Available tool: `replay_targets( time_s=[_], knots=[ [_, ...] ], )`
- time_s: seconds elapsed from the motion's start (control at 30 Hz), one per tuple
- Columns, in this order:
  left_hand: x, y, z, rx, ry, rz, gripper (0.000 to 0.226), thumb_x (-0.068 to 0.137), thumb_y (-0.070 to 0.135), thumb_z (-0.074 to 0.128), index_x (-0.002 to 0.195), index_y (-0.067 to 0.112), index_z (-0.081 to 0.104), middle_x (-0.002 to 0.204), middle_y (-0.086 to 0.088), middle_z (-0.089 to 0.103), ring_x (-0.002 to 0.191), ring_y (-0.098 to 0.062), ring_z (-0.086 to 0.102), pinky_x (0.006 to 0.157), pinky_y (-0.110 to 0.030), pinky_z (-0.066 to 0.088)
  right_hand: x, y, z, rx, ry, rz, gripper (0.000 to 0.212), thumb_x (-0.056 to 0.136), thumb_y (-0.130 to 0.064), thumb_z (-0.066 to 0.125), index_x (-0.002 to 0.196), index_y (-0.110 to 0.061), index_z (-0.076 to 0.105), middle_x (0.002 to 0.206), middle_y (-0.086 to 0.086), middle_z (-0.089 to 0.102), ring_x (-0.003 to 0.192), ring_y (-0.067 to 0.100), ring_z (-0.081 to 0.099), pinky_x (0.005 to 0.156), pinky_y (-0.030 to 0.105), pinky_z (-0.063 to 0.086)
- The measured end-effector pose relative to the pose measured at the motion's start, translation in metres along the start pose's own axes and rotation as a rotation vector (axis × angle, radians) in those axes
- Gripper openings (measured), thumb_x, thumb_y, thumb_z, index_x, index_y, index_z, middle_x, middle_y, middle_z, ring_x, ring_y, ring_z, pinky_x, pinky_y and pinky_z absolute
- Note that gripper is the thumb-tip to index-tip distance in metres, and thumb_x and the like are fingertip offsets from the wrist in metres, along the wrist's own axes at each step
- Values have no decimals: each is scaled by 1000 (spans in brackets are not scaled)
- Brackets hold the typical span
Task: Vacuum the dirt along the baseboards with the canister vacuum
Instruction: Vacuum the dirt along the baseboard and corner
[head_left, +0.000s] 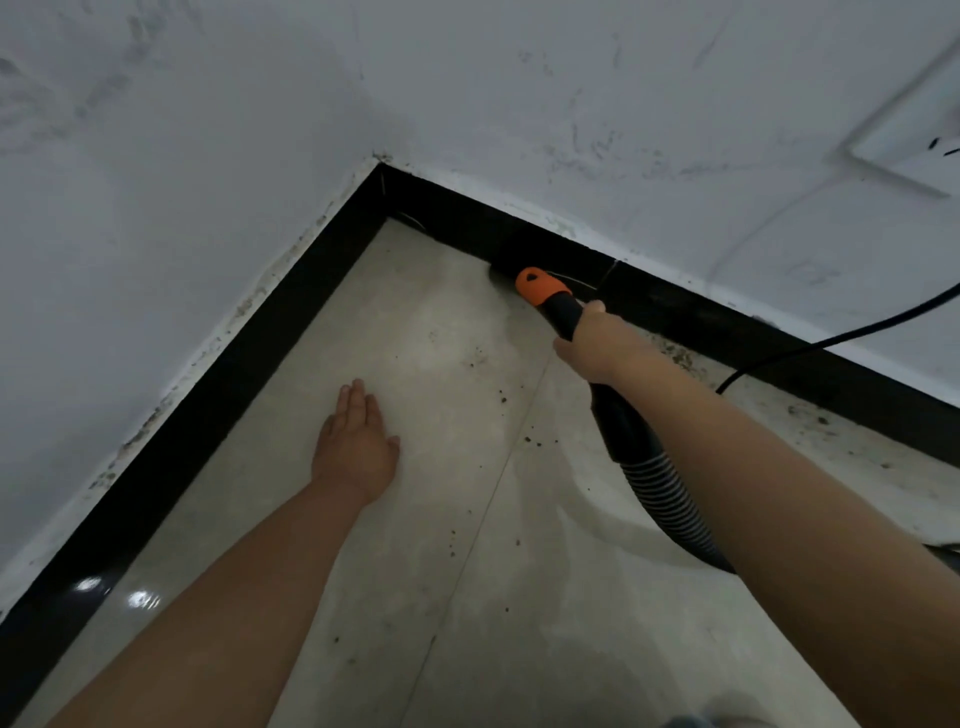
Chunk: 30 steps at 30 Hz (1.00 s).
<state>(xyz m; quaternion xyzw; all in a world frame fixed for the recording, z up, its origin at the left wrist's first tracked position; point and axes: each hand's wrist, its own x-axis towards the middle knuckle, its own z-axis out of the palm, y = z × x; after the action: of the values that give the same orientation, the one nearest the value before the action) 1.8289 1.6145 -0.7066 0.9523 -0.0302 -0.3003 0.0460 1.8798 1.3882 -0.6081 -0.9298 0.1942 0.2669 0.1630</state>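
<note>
Gripping the vacuum handle (566, 312) in my right hand (597, 345), left hand (356, 447) flat on floor (441, 332); nozzle (506, 265) near the floor's corner, dirt (680, 356) remains along right baseboard (727, 322).

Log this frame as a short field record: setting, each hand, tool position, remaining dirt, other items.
setting: room corner, grey tile floor, black baseboard, white walls
right hand: grips the black vacuum wand just behind its orange collar
left hand: flat on the floor, fingers straight, holding nothing
tool position: dark brush nozzle against the right-hand baseboard, near the corner
hose: ribbed, runs back under the right forearm
remaining dirt: dark crumbs along the baseboard behind the nozzle and scattered on the tiles
other: black cord, wall outlet
</note>
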Motion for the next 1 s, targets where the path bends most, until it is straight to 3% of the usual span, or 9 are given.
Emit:
replay_targets(
  time_s=[0.2, 0.47, 0.53, 0.7, 0.83, 0.93, 1.0],
  knots=[
    [14, 26, -6, 42, -11, 66, 62, 103, 30, 23, 149, -1, -5, 157, -13, -16, 146, -23, -12, 119, -34, 4, -13, 24, -4, 36, 50, 94, 51, 96, -26, 48, 135, -2, 28, 116, 17, 55, 89, 28, 53, 70, 32, 39],
    [4, 34, 3, 130, -27, 113, 62, 102, 30, 23, 149, -1, -4, 157, -13, -13, 147, -23, -10, 119, -35, 3, -28, 39, 9, 146, 61, 241, 46, 96, -23, 48, 133, -2, 29, 118, 18, 54, 86, 28, 51, 68, 32, 36],
    [3, 34, 8, 136, -9, 126, 62, 102, 30, 24, 149, 0, -2, 157, -13, -12, 147, -23, -9, 119, -35, 4, -28, 37, 13, 143, 75, 246, 44, 96, -19, 48, 132, -1, 30, 118, 18, 55, 92, 30, 56, 69, 32, 38],
    [5, 39, 19, 120, 58, 111, 62, 102, 31, 25, 149, 0, 0, 158, -14, -9, 147, -23, -6, 119, -35, 6, -22, 40, 22, 138, 110, 184, 41, 96, -15, 46, 132, -2, 32, 119, 16, 55, 99, 28, 57, 70, 32, 37],
    [-7, 35, 29, 118, 45, 65, 63, 102, 31, 23, 149, 0, -4, 157, -13, -11, 147, -23, -6, 119, -34, 6, -17, 30, 28, 46, 53, 53, 42, 95, -15, 49, 131, -3, 31, 116, 16, 56, 87, 26, 54, 68, 31, 38],
    [-9, 25, 28, 127, 45, 25, 63, 102, 32, 22, 149, -1, -5, 157, -13, -11, 147, -23, -7, 120, -34, 6, -9, 9, 29, 1, 12, -40, 48, 94, -13, 49, 136, -4, 27, 120, 16, 54, 103, 27, 56, 74, 33, 39],
    [-11, 17, 26, 109, 43, -1, 62, 102, 32, 22, 149, 0, -4, 157, -14, -11, 147, -23, -7, 119, -34, 6, -3, -6, 25, -23, -12, -89, 51, 93, -12, 50, 137, -4, 26, 118, 15, 55, 96, 26, 56, 72, 32, 38]
  ],
)
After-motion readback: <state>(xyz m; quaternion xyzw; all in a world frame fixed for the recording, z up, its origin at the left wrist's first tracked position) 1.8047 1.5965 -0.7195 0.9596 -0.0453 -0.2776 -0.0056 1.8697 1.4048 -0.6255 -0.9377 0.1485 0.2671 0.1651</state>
